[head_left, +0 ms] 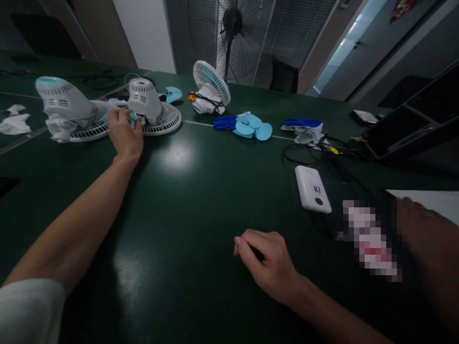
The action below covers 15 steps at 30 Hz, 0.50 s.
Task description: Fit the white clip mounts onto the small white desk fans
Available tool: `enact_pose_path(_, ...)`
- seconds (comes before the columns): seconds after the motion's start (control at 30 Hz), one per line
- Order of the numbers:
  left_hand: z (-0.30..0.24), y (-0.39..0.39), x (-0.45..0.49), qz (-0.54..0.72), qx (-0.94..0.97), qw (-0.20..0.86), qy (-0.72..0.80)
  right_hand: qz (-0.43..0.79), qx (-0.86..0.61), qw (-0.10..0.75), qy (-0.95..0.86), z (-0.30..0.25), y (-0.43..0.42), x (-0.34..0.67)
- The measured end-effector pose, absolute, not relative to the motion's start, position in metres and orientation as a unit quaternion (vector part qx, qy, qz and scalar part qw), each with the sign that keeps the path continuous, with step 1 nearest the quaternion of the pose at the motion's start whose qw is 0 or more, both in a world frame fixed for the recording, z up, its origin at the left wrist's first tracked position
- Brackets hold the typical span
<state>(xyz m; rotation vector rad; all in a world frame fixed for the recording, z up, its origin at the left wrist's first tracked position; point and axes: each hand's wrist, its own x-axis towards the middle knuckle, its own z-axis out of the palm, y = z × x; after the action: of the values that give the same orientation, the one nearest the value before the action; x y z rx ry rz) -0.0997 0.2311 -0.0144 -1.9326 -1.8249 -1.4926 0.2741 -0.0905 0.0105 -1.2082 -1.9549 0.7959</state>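
At the upper left, my left hand (pixel 125 134) reaches to a white fan (pixel 141 100) lying with its round grille down on the dark green table. Its fingers are closed around a small pale blue part (pixel 135 116) at the side of the fan's housing; most of that part is hidden. My right hand (pixel 270 263) rests on the table nearer to me, with its fingers curled in and the thumb against them. Nothing shows in it. Another white fan (pixel 68 102) lies grille down to the left of my left hand.
Farther back are a small white fan (pixel 211 91), light blue fan blades (pixel 253 126) and blue-and-white gloves (pixel 303 126). On the right lie a white power bank (pixel 312 189), black cables (pixel 344 148) and a blurred-out item (pixel 371 241). Another person's hand (pixel 419 220) is at the right edge.
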Motion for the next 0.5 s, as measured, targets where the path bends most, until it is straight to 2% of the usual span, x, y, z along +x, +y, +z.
enact_pose_path(0.5,-0.016,0.232,-0.086,-0.472,-0.645,0.039,-0.6,0.331,-0.466,0.321,-0.755,0.01,-0.089,0.274)
